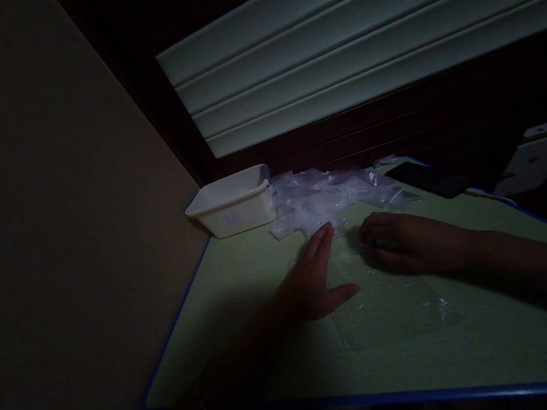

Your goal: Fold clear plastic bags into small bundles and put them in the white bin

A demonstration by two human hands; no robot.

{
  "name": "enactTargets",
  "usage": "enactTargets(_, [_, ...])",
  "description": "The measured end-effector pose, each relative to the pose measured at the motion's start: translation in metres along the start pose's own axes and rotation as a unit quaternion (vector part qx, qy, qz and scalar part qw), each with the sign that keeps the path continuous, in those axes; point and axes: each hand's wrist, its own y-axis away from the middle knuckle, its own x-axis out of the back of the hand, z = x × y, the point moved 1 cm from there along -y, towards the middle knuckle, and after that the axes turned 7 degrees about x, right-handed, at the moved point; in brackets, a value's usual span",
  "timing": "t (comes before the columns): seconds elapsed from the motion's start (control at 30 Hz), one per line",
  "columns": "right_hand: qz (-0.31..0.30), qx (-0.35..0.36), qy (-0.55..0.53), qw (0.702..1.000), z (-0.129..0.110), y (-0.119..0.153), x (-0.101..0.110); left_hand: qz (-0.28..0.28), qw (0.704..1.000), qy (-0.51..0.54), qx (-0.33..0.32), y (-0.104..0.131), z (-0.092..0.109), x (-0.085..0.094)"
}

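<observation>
Left grip [317, 286] lies with its fingers straight and the thumb held wide, apart rather than closed on anything, over the upper left part of a see-through plastic sheet [394, 317]. Right grip [394, 243] has its fingers curled near the sheet's far edge; whether they pinch the film, I cannot tell. The sheet lies flat on the pale green, blue-edged desk [242, 269], between the hands and the near side.

Just beyond the fingertips is a heap of crinkled plastic packets [322, 192], with no writing that can be read. Against its left side stands a white tub [238, 206]; its front bears a small pale label [231, 218], too dim to read. To the right of the heap is a dark flat object [426, 178] near a white cable [491, 195]. Beyond the right edge, a white item [537, 163] shows a small dark mark, its shape unclear.
</observation>
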Motion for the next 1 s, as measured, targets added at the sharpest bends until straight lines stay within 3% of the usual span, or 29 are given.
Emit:
enactTargets(0.23, [-0.046, 0.04, -0.046, 0.997, -0.0028, -0.0008, 0.0058, 0.008, 1.0, -0.001, -0.006, 0.0006, -0.0012, -0.0004])
enactTargets(0.47, [-0.012, 0.041, -0.02, 0.999, 0.0017, 0.0022, 0.0063, 0.003, 1.0, -0.012, -0.008, -0.0001, -0.0005, 0.0])
enactTargets(0.73, [-0.057, 0.033, -0.014, 0.998, 0.0018, 0.0014, 0.0061, 0.0, 1.0, -0.016, -0.002, 0.0, 0.0003, 0.0006])
enactTargets(0.87, [-0.044, 0.021, -0.058, 0.997, -0.0002, 0.0019, 0.0078, 0.004, 1.0, -0.021, -0.004, 0.0004, -0.001, -0.0006])
enactTargets(1.0, [0.019, -0.037, -0.145, 0.989, 0.0053, 0.0042, 0.0076, 0.007, 1.0, -0.021, -0.014, 0.0009, -0.0028, -0.0015])
